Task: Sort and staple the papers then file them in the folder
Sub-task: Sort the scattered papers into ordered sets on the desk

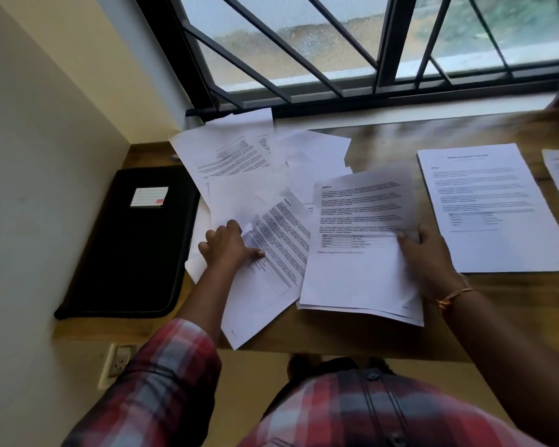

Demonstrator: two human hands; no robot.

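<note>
Desk [336, 332] under window [304, 43]; left grip [228, 248] seemingly pinching sheet [275, 256], right grip [430, 256] pinching stack [355, 275].

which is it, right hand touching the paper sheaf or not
Touching. Head view shows the right hand gripping the paper sheaf, thumb over its top page.

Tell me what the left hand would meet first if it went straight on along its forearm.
Likely more of the scattered printed sheets under the left hand, running toward the window; depth is unclear.
</note>
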